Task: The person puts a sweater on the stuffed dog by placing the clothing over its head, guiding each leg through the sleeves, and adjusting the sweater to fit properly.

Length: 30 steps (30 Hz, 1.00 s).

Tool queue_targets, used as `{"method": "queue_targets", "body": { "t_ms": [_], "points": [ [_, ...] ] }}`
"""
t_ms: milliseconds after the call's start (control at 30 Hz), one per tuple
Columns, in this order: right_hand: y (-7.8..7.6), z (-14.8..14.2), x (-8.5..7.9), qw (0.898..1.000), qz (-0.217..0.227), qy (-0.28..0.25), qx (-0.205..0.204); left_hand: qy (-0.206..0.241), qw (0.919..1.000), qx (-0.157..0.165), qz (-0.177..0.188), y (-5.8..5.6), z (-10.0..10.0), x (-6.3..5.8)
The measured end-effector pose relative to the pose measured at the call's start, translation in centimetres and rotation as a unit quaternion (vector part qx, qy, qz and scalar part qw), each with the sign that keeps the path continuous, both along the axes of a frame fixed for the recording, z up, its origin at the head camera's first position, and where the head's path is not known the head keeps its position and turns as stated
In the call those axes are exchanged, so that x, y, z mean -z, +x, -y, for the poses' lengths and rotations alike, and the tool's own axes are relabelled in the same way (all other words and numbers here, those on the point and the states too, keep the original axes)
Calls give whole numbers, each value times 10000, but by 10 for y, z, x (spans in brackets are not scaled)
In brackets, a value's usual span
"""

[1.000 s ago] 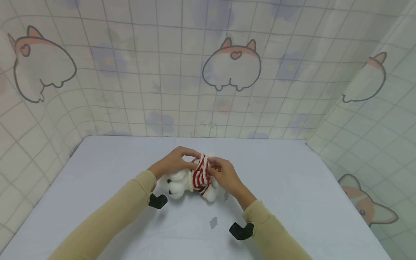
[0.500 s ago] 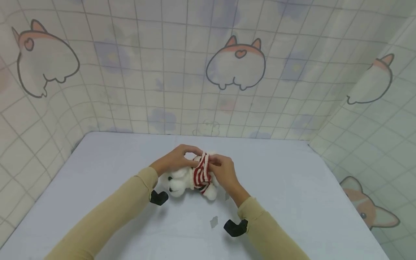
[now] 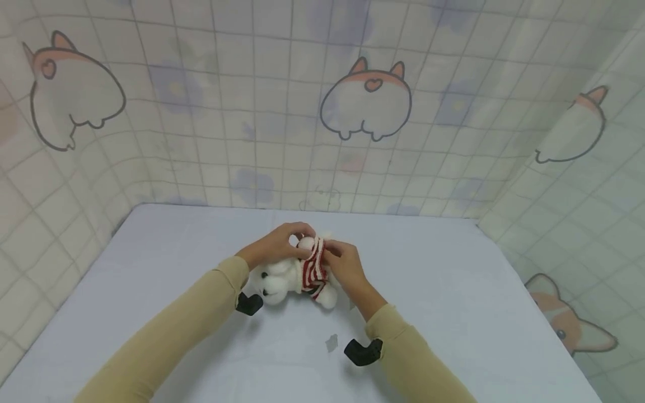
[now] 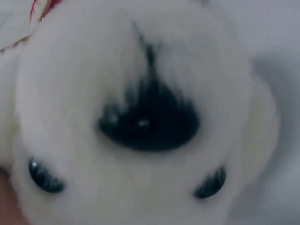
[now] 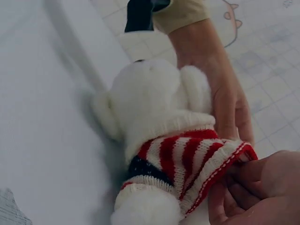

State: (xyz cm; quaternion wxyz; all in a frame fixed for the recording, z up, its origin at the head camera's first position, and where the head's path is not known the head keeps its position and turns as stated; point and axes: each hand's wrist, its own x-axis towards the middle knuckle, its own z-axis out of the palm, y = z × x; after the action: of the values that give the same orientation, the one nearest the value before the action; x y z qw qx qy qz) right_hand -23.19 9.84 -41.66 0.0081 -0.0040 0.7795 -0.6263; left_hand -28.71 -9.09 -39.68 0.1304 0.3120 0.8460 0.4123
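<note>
A white plush bear (image 3: 274, 286) lies on the table, head to the left, wearing a red-and-white striped knitted sweater (image 3: 313, 273) with a dark blue patch. My left hand (image 3: 277, 243) curls over its upper side, thumb and fingers around a white limb beside the sweater. Opposite, my right hand (image 3: 346, 268) pinches the sweater's red-and-white edge (image 5: 218, 168), pulling it away from the body in the right wrist view. There the left fingers (image 5: 227, 110) show behind the bear, tips hidden by the cloth. The black nose (image 4: 150, 122) and both eyes fill the left wrist view.
The white table (image 3: 428, 280) carries a small grey patch (image 3: 331, 343) in front of the bear. A checked curtain with corgi drawings (image 3: 366, 103) encloses the back and sides. Black wrist mounts (image 3: 364, 352) stick out below the sleeves.
More of the white limb shows between the left thumb and fingers. The right forearm has shifted slightly left, still holding the sweater edge. The bear stays where it was.
</note>
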Motion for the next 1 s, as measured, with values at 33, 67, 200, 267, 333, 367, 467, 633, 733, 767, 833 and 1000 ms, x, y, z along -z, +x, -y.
{"method": "queue_targets", "body": {
  "t_ms": [33, 67, 200, 267, 333, 367, 467, 633, 733, 767, 833, 1000],
  "points": [
    [1, -1, 1, 9990, 171, -411, -105, -19, 10000, -44, -3, 0, 0, 0],
    [2, -2, 1, 9959, 352, -813, -188, -37, 9999, -97, 1, 1, 0, 0],
    [4, -5, 0, 9895, 615, -1264, -344, -84, 9995, -301, -62, 4, 0, 1],
    [4, -6, 0, 9943, 527, -881, -298, -85, 9993, -341, -133, 5, -1, 1],
    [3, -7, 0, 9982, 409, -381, -212, -80, 9991, -358, -233, 6, 0, 0],
    [3, -7, 1, 9991, 358, -160, -168, -50, 9990, -365, -271, 6, 0, -1],
    [2, -8, 6, 9990, 414, 187, -46, 53, 9981, -464, -409, 6, 1, -6],
    [1, -10, 17, 9975, 401, 584, -55, 379, 9938, -513, -909, 8, -4, -12],
    [3, -10, 17, 9967, 220, 775, -61, 409, 9934, -473, -958, 9, -6, -13],
    [3, -11, 16, 9965, 106, 829, -56, 369, 9941, -481, -894, 10, -5, -13],
    [4, -13, 11, 9953, -207, 945, -13, 311, 9960, -459, -695, 10, -3, -13],
    [0, -17, -9, 9840, -1218, 1291, -120, 182, 9987, -226, -427, 9, 5, -18]
  ]
}}
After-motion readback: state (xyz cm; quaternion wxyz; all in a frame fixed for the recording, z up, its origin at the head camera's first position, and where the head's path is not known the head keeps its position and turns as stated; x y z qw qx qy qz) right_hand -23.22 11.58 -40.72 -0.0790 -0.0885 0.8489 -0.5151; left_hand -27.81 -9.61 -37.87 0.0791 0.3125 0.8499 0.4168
